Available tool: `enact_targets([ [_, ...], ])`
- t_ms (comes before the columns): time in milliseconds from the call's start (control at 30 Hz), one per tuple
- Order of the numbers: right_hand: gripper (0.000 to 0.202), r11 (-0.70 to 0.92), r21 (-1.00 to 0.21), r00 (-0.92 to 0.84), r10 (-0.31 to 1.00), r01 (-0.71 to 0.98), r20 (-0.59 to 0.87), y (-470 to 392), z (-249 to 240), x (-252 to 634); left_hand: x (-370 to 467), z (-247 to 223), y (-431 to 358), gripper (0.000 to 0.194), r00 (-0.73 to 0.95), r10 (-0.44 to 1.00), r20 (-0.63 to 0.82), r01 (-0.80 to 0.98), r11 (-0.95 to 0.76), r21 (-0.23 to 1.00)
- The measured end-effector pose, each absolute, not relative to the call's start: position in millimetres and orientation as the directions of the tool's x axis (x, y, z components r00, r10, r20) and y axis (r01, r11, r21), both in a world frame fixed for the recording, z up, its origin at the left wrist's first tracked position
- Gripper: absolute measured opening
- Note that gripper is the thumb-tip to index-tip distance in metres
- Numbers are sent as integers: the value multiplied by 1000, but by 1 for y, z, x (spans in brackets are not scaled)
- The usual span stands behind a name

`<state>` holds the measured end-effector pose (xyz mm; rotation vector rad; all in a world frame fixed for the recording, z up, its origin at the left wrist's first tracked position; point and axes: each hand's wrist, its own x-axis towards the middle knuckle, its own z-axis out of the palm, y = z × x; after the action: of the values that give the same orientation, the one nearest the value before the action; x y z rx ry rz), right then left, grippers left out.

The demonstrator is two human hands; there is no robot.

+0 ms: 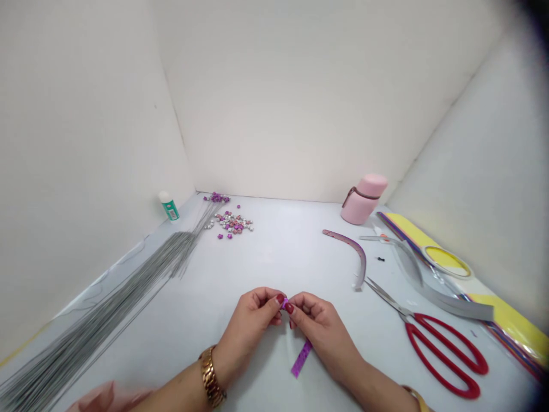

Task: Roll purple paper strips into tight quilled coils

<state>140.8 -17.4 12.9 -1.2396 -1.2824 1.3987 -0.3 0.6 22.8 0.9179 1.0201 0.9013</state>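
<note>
Both hands meet at the front middle of the table, pinching a shiny purple paper strip (pixel 301 359). My left hand (pixel 253 320) holds the folded end between thumb and forefinger, with a gold bracelet on its wrist. My right hand (pixel 323 329) grips the same folded end from the other side, thumb on top. The strip's free tail slants down below my right hand. The fingertips partly hide the fold. Beyond the hands lies a pile of small purple, silver and pinkish folded stars (pixel 235 222), with another purple cluster (pixel 218 197) behind it.
Red-handled scissors (pixel 412 315) lie open at right, near a curved pinkish strip (pixel 355 249) and grey strips (pixel 450 300). A white tape ring (pixel 469 269) rests on packaged coloured sheets (pixel 398 226). A pink flask (pixel 364 199), a glue stick (pixel 168 207) and thin grey wires (pixel 111 309) stand or lie around.
</note>
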Motion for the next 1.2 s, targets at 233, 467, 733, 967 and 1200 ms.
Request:
enact_targets([
  [233, 22, -316, -915, -259, 933, -252, -251, -13, 15, 143, -4, 21, 2, 23, 383, 895, -228, -299, 354, 886],
  [467, 24, -343, -899, -266, 925, -274, -271, -14, 18, 141, -4, 22, 2, 21, 340, 911, -233, -267, 331, 905],
  [733, 25, -333, -919, -240, 929, -211, -282, -16, 17, 141, -3, 23, 2, 14, 253, 918, -304, -217, 361, 907],
  [967, 20, -302, -947, -181, 943, -112, -280, -16, 15, 140, -2, 26, 2, 15, 187, 945, -270, -120, 294, 948],
  [1200, 25, -295, -950, -122, 951, -104, -283, -17, 13, 140, -4, 20, -6, 16, 131, 988, 80, 192, -104, 976],
])
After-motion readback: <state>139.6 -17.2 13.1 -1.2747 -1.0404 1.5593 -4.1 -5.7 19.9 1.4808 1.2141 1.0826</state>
